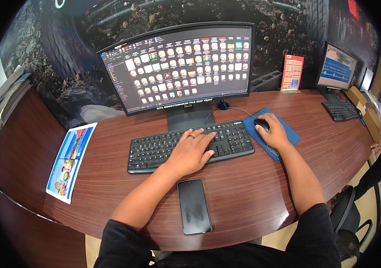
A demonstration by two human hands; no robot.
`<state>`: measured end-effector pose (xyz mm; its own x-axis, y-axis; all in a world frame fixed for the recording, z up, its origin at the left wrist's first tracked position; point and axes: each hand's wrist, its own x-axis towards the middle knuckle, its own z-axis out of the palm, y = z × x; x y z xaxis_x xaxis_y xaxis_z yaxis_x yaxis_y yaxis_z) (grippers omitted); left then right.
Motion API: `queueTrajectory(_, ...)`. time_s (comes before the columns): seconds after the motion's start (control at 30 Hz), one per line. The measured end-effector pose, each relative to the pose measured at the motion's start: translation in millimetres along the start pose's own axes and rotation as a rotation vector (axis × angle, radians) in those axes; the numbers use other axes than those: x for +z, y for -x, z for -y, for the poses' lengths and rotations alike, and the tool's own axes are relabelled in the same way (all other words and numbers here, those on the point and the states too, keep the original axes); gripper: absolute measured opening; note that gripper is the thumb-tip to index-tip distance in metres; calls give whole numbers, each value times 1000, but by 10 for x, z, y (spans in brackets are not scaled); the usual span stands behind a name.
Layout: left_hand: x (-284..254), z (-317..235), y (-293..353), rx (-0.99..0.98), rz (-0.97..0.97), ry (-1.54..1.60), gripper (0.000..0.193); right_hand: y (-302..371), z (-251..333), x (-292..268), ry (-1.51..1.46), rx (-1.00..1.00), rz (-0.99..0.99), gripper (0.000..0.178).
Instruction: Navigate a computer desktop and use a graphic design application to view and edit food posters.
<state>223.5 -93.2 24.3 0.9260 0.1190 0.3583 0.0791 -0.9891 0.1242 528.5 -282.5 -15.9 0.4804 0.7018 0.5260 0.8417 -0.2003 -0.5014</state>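
Note:
My left hand (189, 152) lies on the right half of a black keyboard (152, 152), fingers spread over the keys and a ring on one finger. My right hand (273, 131) is wrapped round a black computer mouse (262, 124) on a blue mouse pad (284, 129). Behind the keyboard stands a wide curved monitor (177, 67), its screen filled with rows of file icons. A smartphone (194, 206) with a dark screen lies on the desk between my forearms.
The brown wooden desk (244, 192) curves round me. A colourful printed sheet (71, 161) lies at left, below stacked papers (14, 96) on a partition. A red-and-white calendar stand (292, 73), second monitor (337, 67) and keyboard (341, 110) are at right. Another person's hand (379, 146) shows at the right edge.

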Motion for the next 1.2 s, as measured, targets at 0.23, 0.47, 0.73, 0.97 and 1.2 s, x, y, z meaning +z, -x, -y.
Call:
queueTrajectory(0.23, -557, 598, 1063, -246, -180, -145, 58, -14, -77, -1, 66, 48, -80, 32)
queueTrajectory(0.47, -701, 1075, 1966, -707, -185, -83, 66, -28, -83, 14, 65, 65, -124, 30)
queueTrajectory(0.73, -726, 871, 1817, -682, 12, 134, 89, -4, 28, -8, 77, 91, -74, 32)
queueTrajectory(0.97, -750, 839, 1796, -726, 57, 127, 91, -32, 67, -6, 66, 102, -64, 35)
queueTrajectory(1.2, -731, 840, 1818, -713, 72, 110, 89, -12, -38, 0, 21, 10, -48, 36)
